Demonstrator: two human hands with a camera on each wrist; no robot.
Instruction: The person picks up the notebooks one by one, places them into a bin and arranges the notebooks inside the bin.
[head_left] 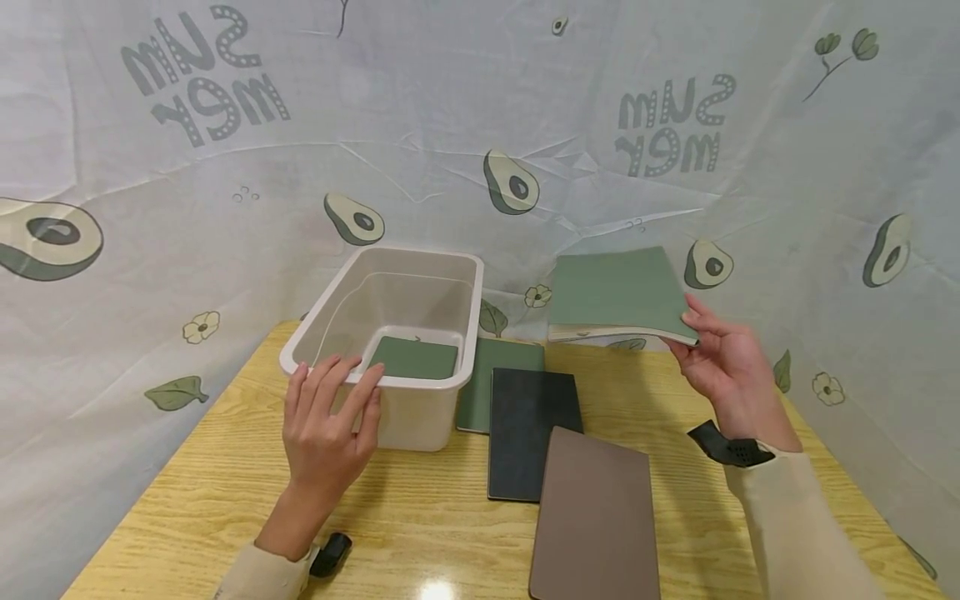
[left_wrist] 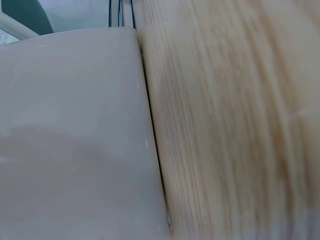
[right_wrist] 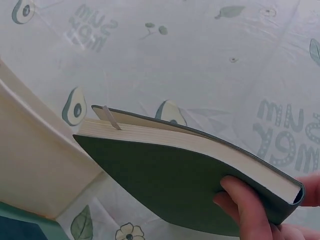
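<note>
My right hand (head_left: 723,354) holds a green notebook (head_left: 618,292) by its right edge, raised above the far right of the table. In the right wrist view its thumb and fingers pinch the notebook's spine end, and a ribbon marker (right_wrist: 112,118) pokes out between slightly parted pages. My left hand (head_left: 327,421) rests its fingertips on the near rim of a light plastic bin (head_left: 405,382). Inside the bin lies another green notebook (head_left: 415,358). Only the bin's outer wall (left_wrist: 75,130) and the table show in the left wrist view.
Right of the bin, a green notebook (head_left: 502,360), a black notebook (head_left: 528,433) and a brown notebook (head_left: 596,517) overlap on the wooden table (head_left: 435,508). A printed cloth (head_left: 420,125) hangs close behind and around the table.
</note>
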